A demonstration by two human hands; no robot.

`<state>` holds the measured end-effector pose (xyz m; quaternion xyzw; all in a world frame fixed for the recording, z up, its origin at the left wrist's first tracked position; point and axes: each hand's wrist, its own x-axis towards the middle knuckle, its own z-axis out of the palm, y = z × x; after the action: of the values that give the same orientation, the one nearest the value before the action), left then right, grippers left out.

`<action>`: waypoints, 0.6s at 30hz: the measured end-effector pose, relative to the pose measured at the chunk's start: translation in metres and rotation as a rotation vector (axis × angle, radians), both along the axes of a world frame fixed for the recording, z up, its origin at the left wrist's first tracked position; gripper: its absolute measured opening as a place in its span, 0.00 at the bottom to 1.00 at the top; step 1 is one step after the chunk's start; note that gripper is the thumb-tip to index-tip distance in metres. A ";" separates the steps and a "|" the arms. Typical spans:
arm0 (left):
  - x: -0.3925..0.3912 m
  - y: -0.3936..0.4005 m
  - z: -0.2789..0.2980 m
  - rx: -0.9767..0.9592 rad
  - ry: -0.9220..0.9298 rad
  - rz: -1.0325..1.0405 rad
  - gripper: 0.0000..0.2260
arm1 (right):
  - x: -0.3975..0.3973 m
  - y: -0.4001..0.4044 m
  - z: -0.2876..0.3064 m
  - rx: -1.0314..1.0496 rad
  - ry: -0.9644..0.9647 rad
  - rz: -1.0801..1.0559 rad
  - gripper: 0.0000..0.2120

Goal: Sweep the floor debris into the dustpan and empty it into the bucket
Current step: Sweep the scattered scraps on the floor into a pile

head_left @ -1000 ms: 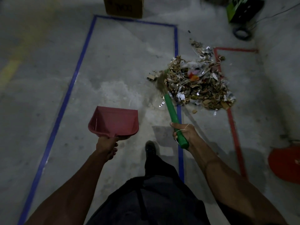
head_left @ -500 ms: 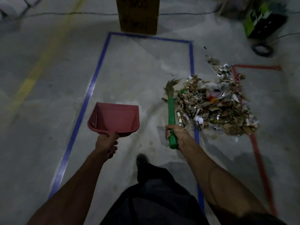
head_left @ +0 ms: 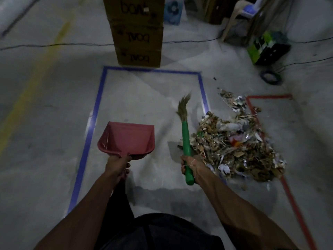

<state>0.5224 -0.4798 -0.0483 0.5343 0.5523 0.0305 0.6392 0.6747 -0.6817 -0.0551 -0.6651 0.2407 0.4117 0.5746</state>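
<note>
- Gripping the green handle of the brush (head_left: 185, 141), my right hand (head_left: 192, 166) was wrapped tight round its lower end, bristles raised and pointing away from me, off the floor.
- My left hand (head_left: 118, 164) was clenched on the grip of the red dustpan (head_left: 127, 139), which hung in the air with nothing visible inside.
- Just right of the brush lay the debris (head_left: 236, 147), heaped on the floor (head_left: 45, 123) across the blue tape and red tape (head_left: 295, 201).
- I judged sweeping not yet begun: the pan needed setting down beside the heap, mouth toward it.
- No bucket showed.
</note>
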 end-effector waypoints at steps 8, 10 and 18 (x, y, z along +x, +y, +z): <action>0.127 0.179 0.015 -0.042 0.040 -0.281 0.04 | 0.075 0.140 0.010 -0.047 -0.046 -0.220 0.12; 0.162 0.209 0.025 -0.033 0.055 -0.334 0.05 | 0.095 0.161 0.015 -0.069 -0.027 -0.243 0.12; 0.325 0.289 0.023 -0.055 0.069 -0.494 0.07 | 0.210 0.226 -0.005 -0.145 -0.049 -0.292 0.10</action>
<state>0.8472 -0.1908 -0.0256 0.6363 0.4270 -0.1602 0.6222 0.8849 -0.4554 -0.0602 -0.6727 0.3496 0.2892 0.5845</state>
